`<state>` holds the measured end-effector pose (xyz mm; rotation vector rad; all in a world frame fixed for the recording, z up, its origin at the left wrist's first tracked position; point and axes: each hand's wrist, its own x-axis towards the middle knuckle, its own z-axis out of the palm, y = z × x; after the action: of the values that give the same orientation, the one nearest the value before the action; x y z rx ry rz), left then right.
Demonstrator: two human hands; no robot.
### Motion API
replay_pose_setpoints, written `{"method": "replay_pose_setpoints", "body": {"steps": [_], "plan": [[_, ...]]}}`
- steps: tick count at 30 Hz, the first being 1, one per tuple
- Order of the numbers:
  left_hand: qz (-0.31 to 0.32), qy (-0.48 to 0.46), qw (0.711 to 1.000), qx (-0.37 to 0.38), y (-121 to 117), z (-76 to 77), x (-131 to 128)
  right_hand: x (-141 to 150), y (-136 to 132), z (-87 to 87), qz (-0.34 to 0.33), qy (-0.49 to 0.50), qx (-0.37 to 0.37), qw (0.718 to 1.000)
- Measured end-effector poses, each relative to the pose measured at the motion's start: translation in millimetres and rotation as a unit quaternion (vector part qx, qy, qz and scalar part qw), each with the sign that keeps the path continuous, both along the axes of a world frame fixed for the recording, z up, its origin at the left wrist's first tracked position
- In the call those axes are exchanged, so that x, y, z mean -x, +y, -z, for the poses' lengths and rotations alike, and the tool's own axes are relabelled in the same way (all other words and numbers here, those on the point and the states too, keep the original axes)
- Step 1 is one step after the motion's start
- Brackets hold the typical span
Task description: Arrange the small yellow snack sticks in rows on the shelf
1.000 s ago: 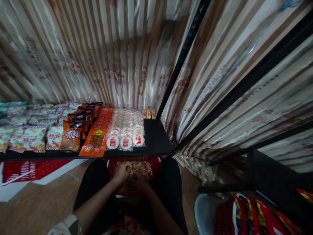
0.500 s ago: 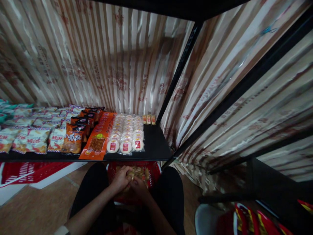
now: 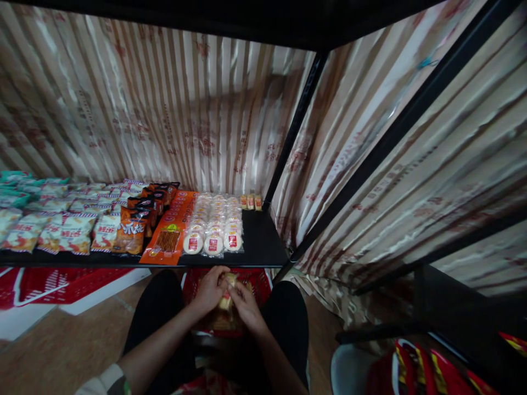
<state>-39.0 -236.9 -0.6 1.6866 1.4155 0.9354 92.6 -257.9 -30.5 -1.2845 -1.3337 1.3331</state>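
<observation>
A yellow-wrapped snack packet (image 3: 226,299) was held between the left hand (image 3: 212,289) and the right hand (image 3: 246,308), both with fingers curled closed on it; whether more packets were gripped could not be told. It was held above the red basket (image 3: 263,281), which was set between the knees, just below the front edge of the black shelf (image 3: 265,241). On the shelf, three small snack packets (image 3: 251,203) were lined up at the back, beside rows of wrapped round crackers (image 3: 213,242) and an orange bag (image 3: 165,241).
</observation>
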Motion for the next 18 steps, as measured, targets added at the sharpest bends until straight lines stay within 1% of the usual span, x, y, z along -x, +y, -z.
{"method": "replay_pose_setpoints", "body": {"steps": [2, 4, 8, 10, 13, 18], "plan": [[-0.014, -0.024, 1.0, -0.01, 5, 1.0, -1, 0, 2, -11.1, 0.011, -0.008, -0.005, 1.0], [-0.022, -0.044, 0.999, -0.022, 10, 0.5, -2, 0, 4, -20.0, 0.011, 0.01, -0.008, 1.0], [-0.043, -0.048, 0.997, -0.03, 16, -8.8, -5, 2, 4, -30.8, -0.001, 0.071, -0.002, 0.997], [-0.056, -0.047, 0.997, -0.026, 18, -15.2, -7, 2, 3, -31.7, -0.003, 0.081, -0.005, 0.997], [-0.069, -0.049, 0.996, -0.027, 21, -22.8, -9, 0, 4, -28.0, -0.008, 0.071, -0.014, 0.997], [-0.073, -0.064, 0.995, -0.019, 29, -27.3, -13, -5, 9, -23.1, 0.006, 0.07, -0.023, 0.997]]}}
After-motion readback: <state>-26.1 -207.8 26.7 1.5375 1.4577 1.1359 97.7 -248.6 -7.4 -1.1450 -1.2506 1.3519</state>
